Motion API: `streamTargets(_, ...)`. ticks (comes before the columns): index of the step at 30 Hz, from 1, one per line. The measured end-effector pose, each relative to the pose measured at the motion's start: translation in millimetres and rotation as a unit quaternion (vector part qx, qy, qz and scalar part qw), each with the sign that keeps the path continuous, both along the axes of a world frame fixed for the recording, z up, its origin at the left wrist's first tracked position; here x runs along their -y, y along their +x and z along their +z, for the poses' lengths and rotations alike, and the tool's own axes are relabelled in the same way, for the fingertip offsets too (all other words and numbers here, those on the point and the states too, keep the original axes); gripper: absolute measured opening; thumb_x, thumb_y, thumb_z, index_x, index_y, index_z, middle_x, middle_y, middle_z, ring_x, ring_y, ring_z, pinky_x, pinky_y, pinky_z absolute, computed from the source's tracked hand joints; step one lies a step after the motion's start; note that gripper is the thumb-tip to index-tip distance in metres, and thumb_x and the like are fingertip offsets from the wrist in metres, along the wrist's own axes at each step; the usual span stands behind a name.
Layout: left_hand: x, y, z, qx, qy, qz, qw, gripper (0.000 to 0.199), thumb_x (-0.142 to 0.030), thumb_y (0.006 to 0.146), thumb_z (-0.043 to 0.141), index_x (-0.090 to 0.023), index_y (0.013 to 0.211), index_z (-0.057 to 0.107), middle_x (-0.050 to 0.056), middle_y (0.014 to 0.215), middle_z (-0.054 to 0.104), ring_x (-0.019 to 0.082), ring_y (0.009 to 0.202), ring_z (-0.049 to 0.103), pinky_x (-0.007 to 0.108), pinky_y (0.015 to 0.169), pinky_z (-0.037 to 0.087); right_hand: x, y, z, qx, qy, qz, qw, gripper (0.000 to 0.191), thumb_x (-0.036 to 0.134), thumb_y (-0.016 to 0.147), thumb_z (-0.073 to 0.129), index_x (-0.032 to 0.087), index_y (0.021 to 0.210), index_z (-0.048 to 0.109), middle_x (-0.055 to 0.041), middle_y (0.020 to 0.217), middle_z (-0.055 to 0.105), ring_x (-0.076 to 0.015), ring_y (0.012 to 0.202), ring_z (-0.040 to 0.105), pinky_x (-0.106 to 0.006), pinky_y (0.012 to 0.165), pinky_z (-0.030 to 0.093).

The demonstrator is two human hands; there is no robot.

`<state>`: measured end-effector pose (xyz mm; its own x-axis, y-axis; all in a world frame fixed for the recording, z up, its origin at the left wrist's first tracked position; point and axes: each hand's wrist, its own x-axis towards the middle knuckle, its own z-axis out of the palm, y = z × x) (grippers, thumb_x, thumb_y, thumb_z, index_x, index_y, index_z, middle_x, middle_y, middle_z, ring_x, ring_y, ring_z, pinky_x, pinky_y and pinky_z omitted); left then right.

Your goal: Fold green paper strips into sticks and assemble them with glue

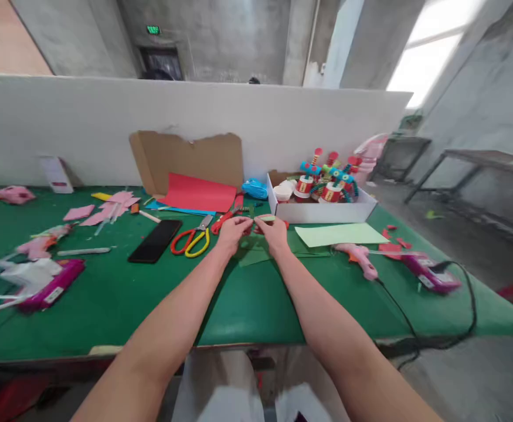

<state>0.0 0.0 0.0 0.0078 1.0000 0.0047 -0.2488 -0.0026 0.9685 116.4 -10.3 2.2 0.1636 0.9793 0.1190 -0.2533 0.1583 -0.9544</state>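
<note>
Both my arms reach out over the green table (119, 293). My left hand (232, 230) and my right hand (275, 231) meet at the middle of the table, fingers pinched together on a small piece of craft material (265, 218), pale green with some red. The piece is too small and blurred to name exactly. Under my hands lies a dark green paper sheet (256, 253). Just left of my left hand lie red-handled scissors (224, 219) and orange-and-yellow scissors (192, 240).
A white box (326, 210) with finished red, blue and green craft figures (326, 176) stands behind my right hand. A light green sheet (339, 234), pink glue guns (362, 259) (49, 287) with cables, a black phone (156, 241), red paper (199, 192) and a cardboard piece (186, 157) lie around.
</note>
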Motion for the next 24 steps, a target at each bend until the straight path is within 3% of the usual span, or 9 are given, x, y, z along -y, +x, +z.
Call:
streamTargets(9,-1.4,1.0,-1.7,0.048,-0.015,0.006,0.999,0.034,-0.032,0.046,0.084,-0.013,0.065,0.063,-0.003,0.053,0.058,0.008,0.049,0.049,0.024,0.055,0.039,2.1,-1.9,3.4,-0.009,0.001,-0.001,1.000,0.015,0.028,0.058,0.075,0.018,0.066,0.066,0.0034,0.056,0.063,-0.0123,0.052,0.059,-0.028,0.059,0.055)
streamTargets(14,-0.9,-3.8,4.5,0.094,-0.037,0.021,0.995,0.031,-0.027,0.047,0.084,-0.013,0.064,0.063,-0.003,0.052,0.057,0.008,0.051,0.051,0.025,0.057,0.041,1.6,3.1,9.0,-0.136,-0.026,0.067,0.988,0.009,0.014,0.063,0.068,0.017,0.072,0.066,0.0039,0.060,0.063,-0.0094,0.056,0.060,-0.024,0.062,0.055)
streamTargets(17,1.1,-4.8,7.5,0.115,-0.041,0.004,0.992,0.032,-0.025,0.046,0.084,-0.012,0.066,0.063,-0.002,0.054,0.059,0.009,0.052,0.052,0.025,0.058,0.042,-0.5,6.3,9.1,-0.181,-0.050,0.064,0.980,0.010,0.007,0.065,0.064,0.017,0.067,0.062,0.0031,0.061,0.065,-0.0089,0.057,0.062,-0.022,0.063,0.055)
streamTargets(24,4.6,-1.7,6.3,0.107,-0.039,-0.043,0.993,0.029,-0.022,0.051,0.083,-0.012,0.070,0.064,-0.001,0.058,0.060,0.008,0.053,0.053,0.024,0.058,0.042,-0.3,1.7,3.9,-0.162,-0.090,0.095,0.978,0.008,0.014,0.068,0.072,0.017,0.072,0.065,0.0044,0.056,0.063,-0.0059,0.051,0.057,-0.017,0.057,0.053)
